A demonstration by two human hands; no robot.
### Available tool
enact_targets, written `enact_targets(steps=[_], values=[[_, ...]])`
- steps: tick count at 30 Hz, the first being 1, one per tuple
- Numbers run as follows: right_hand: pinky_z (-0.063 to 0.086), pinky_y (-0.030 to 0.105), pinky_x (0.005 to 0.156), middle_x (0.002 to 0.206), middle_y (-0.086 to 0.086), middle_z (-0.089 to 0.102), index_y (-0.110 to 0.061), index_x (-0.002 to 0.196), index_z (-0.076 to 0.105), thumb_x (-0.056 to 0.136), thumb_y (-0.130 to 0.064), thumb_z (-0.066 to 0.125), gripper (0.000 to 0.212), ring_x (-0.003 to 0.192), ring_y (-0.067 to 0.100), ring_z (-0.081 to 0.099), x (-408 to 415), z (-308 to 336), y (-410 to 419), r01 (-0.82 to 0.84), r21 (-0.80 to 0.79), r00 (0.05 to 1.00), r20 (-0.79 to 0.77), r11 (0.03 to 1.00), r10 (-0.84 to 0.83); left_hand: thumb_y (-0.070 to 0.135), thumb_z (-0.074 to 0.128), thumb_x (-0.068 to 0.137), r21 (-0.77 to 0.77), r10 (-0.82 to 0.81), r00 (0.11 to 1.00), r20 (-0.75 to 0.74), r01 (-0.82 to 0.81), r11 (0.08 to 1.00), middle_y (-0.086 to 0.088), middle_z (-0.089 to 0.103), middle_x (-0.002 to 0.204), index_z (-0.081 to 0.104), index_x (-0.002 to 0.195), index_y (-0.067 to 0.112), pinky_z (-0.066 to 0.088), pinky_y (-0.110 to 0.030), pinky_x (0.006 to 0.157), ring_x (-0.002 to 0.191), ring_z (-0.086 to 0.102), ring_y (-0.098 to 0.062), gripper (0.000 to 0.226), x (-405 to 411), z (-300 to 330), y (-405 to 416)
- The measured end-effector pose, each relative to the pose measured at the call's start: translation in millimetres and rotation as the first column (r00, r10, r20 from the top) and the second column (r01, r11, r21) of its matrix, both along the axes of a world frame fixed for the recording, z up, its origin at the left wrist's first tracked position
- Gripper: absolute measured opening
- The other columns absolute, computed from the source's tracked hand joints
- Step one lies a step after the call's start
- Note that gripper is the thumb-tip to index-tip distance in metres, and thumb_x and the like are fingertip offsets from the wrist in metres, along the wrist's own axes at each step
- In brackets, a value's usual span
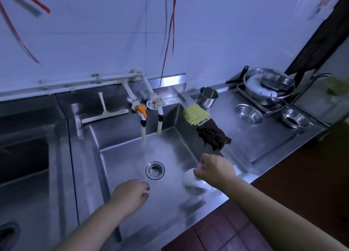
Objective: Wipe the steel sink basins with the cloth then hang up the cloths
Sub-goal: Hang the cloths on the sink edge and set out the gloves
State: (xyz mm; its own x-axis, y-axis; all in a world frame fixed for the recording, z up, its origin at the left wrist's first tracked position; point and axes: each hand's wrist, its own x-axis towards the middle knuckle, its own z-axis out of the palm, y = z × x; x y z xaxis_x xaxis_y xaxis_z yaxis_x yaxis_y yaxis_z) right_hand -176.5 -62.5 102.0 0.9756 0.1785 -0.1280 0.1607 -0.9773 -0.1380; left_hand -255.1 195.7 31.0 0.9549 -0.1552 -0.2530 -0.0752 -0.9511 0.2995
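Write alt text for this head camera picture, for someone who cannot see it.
A person's two hands reach into a steel sink basin: the right hand grips a blurred white cloth, and the left hand hangs loosely curled near the round drain strainer. A yellow cloth and a dark brown cloth hang over the right rim.

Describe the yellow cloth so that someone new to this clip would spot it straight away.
Start at the steel sink basin with the round drain strainer. Follow its right rim toward the wall: two cloths hang over it. The yellow cloth is the farther one, folded, beside a steel cup; its neighbour is the crumpled dark brown cloth.
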Motion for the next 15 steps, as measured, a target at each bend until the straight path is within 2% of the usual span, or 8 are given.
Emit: enact_targets(steps=[4,8,13,15], values=[[0.031,0.025,0.048,0.068,-0.005,0.055,-0.019,0.077,0.054,0.074,-0.038,0.058,0.021,0.065,0.019,0.054,57.8,3.6,4.5,-0.022,0.011,0.999,-0.03,1.0,0.023,0.031,0.044,0.089,-0.03,0.028,0.999,0.034,-0.027,0.999,0.006,0.06,0.118,0.06,0.114,0.028,0.044,-0.028,0.083,0.114,0.053,-0.017,0.03,57.3,-2.9,-9.7],[0.041,0.028,0.056,0.075,-0.004,0.062,-0.02,0.079,0.057,0.074,-0.04,0.061,0.021,0.071,0.019,0.058,112.3,3.9,18.3,-0.028,0.056,1.0,-0.011,0.998,0.028,0.029,0.044,0.087,-0.013,0.032,0.997,0.066,-0.031,0.999,0.005,0.062,0.105,0.061,0.103,0.025,0.044,-0.03,0.074,0.102,0.056,-0.019,0.024,104.6,-2.3,-8.7],[0.031,0.023,0.051,0.079,-0.005,0.062,-0.022,0.083,0.058,0.075,-0.038,0.062,0.018,0.067,0.016,0.051,187.5,4.8,28.2,-0.047,0.073,0.998,0.046,0.996,0.044,0.024,0.044,0.088,0.041,0.005,0.995,0.101,-0.009,0.999,0.004,0.062,0.105,0.062,0.108,0.022,0.04,-0.03,0.073,0.1,0.055,-0.021,0.027,151.5,3.4,-13.3],[0.029,0.021,0.049,0.076,-0.007,0.059,-0.026,0.077,0.053,0.073,-0.041,0.062,0.018,0.069,0.017,0.054,218.6,5.0,33.9,-0.073,0.08,0.996,0.053,0.994,0.069,0.019,0.044,0.088,0.077,-0.002,0.995,0.1,-0.005,0.997,0.002,0.063,0.105,0.062,0.109,0.022,0.037,-0.03,0.07,0.099,0.056,-0.023,0.028,165.4,6.0,-16.8]])
